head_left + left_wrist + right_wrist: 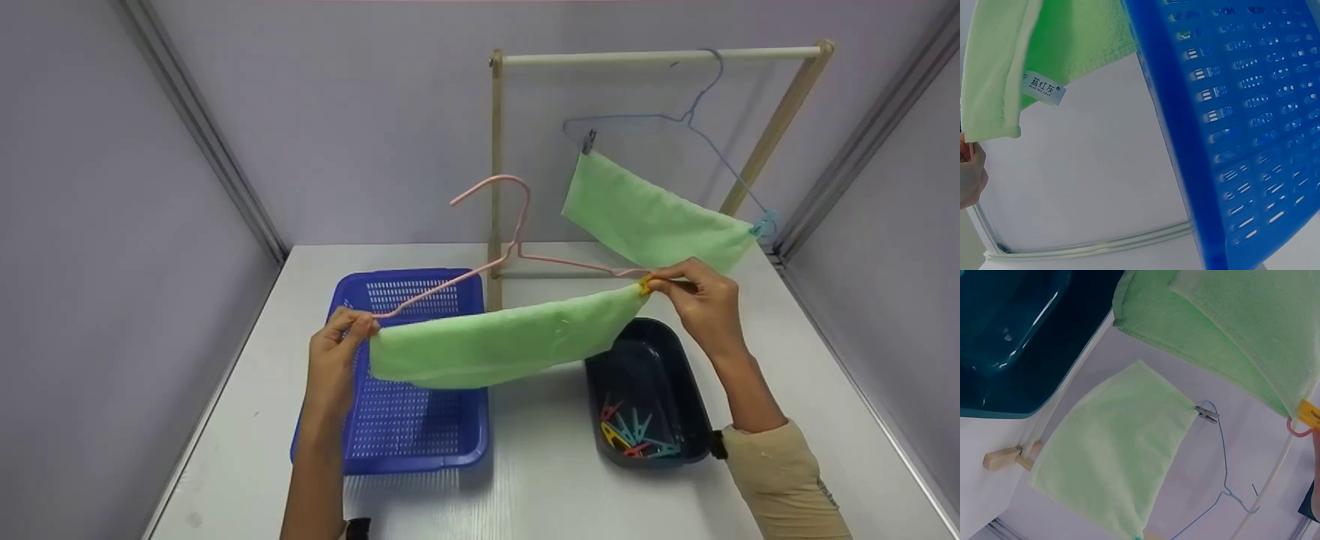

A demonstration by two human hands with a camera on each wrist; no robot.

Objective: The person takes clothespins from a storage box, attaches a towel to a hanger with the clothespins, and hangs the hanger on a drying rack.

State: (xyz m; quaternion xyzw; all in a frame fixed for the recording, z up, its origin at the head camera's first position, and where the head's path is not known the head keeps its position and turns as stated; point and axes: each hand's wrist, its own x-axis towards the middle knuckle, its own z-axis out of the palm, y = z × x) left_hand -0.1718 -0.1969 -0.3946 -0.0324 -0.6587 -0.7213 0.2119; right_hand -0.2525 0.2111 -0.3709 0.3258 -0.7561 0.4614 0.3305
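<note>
My left hand (334, 352) pinches the left end of a pink wire hanger (502, 178) together with a corner of a green towel (487, 349). At the other end, my right hand (701, 304) pinches a yellow clothespin (644, 285) where the towel's right corner meets the hanger. The towel hangs folded below the wire, held up in the air with its right side higher. A white label (1043, 88) shows on the towel in the left wrist view. In the right wrist view the yellow clothespin (1310, 414) grips the towel's corner beside the pink hanger tip.
A wooden rack (660, 55) carries a blue hanger (615, 117) with another green towel (652, 214), clipped by a grey clothespin (589, 142) and a teal clothespin (765, 225). Below are a blue basket (420, 462) and a dark bin (645, 364) with several clothespins (639, 429).
</note>
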